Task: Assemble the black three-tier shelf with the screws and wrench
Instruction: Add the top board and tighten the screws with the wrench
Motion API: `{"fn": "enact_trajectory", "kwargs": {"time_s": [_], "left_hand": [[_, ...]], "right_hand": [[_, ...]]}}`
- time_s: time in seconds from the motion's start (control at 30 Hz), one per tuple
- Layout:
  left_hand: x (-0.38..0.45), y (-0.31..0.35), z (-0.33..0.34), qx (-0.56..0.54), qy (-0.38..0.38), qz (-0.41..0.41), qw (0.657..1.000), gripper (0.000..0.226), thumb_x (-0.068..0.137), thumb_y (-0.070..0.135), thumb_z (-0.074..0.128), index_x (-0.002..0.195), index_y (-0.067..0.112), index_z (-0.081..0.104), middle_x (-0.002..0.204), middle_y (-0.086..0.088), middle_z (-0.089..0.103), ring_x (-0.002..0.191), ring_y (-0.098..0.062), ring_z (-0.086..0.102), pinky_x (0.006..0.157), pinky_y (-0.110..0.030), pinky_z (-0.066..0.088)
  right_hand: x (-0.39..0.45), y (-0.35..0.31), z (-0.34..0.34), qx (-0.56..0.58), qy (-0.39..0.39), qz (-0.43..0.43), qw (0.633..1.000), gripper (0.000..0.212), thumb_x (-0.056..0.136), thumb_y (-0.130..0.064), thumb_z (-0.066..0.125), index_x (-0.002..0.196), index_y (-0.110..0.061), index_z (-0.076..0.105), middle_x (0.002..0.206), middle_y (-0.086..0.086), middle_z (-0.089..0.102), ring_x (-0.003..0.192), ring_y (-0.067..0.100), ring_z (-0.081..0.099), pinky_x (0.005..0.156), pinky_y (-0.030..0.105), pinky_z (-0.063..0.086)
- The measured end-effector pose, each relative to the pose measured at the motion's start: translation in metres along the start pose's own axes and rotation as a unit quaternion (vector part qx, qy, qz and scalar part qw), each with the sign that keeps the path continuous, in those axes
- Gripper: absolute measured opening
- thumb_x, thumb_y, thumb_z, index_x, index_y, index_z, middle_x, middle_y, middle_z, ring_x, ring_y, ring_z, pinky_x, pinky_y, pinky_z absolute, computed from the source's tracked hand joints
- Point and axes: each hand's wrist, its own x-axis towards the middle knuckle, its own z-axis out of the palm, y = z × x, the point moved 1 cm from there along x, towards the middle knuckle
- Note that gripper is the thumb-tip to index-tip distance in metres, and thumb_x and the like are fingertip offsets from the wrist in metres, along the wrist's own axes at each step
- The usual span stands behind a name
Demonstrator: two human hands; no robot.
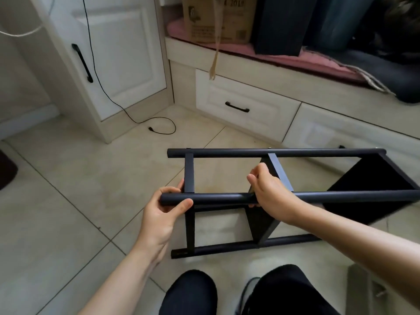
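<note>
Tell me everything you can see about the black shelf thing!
The black shelf lies on its side on the tile floor. It has round matte poles, thin crossbars and flat dark panels between them. The left hand grips the near pole's end; the right hand holds the same pole beside the middle panel.

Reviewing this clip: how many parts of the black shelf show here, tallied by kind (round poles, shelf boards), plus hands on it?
Round poles: 3 (far, near upper, lower on the floor)
Shelf boards: 3 (left, middle, right)
Hands gripping the near upper pole: 2 (left hand, right hand)
Total: 8
</note>
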Motion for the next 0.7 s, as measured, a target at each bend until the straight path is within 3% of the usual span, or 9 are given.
{"fn": "enact_trajectory", "kwargs": {"time_s": [0.23,0.37,0.47,0.57,0.67,0.7], "left_hand": [[0.001,0.000,-0.013,0.052,-0.004,-0.009,0.999,0.054,0.057,0.030,0.085,0.098,0.008,0.059,0.127,0.004,0.070,0.120,-0.015,0.065,0.100,-0.032,0.049],[0.000,0.002,-0.022,0.124,-0.010,0.006,0.992,0.045,0.062,0.026,0.084,0.095,0.006,0.063,0.119,0.014,0.073,0.112,-0.006,0.068,0.084,-0.012,0.052],[0.000,0.008,-0.030,0.178,-0.024,0.021,0.984,0.031,0.060,0.027,0.085,0.084,0.019,0.069,0.117,0.017,0.073,0.109,-0.004,0.069,0.083,-0.010,0.051],[0.005,0.019,-0.034,0.261,-0.048,0.023,0.964,0.029,0.057,0.036,0.086,0.078,0.026,0.070,0.116,0.024,0.071,0.109,-0.002,0.068,0.086,-0.018,0.056],[0.012,0.030,-0.035,0.358,-0.083,0.025,0.930,0.035,0.062,0.048,0.088,0.080,0.028,0.066,0.123,0.024,0.067,0.117,-0.003,0.064,0.100,-0.039,0.053],[0.014,0.033,-0.034,0.393,-0.095,0.036,0.914,0.040,0.065,0.056,0.087,0.084,0.029,0.065,0.127,0.027,0.064,0.120,-0.001,0.061,0.102,-0.039,0.051]], "right_hand": [[-0.005,-0.007,0.010,-0.026,0.006,0.002,1.000,0.022,0.103,-0.050,0.023,0.092,-0.032,0.032,0.079,0.001,0.064,0.072,0.020,0.062,0.084,0.057,0.049],[0.000,-0.012,0.012,0.012,0.022,-0.021,0.999,0.019,0.103,-0.044,0.032,0.092,-0.030,0.037,0.082,-0.006,0.066,0.078,0.015,0.063,0.068,0.032,0.051],[0.011,-0.023,0.010,0.020,-0.015,-0.046,0.999,0.012,0.101,-0.038,0.048,0.090,-0.033,0.047,0.088,-0.011,0.067,0.078,0.008,0.064,0.066,0.025,0.054],[0.026,-0.036,0.014,0.078,-0.097,-0.064,0.990,0.005,0.093,-0.023,0.066,0.088,-0.022,0.067,0.080,0.000,0.073,0.075,0.011,0.071,0.074,0.028,0.060],[0.039,-0.045,0.022,0.173,-0.188,-0.043,0.966,0.005,0.089,-0.010,0.071,0.092,-0.007,0.073,0.082,0.008,0.076,0.076,0.016,0.073,0.072,0.022,0.060],[0.043,-0.046,0.026,0.182,-0.210,-0.034,0.960,0.007,0.088,-0.009,0.071,0.094,-0.007,0.073,0.084,0.007,0.077,0.077,0.015,0.073,0.072,0.020,0.059]]}}
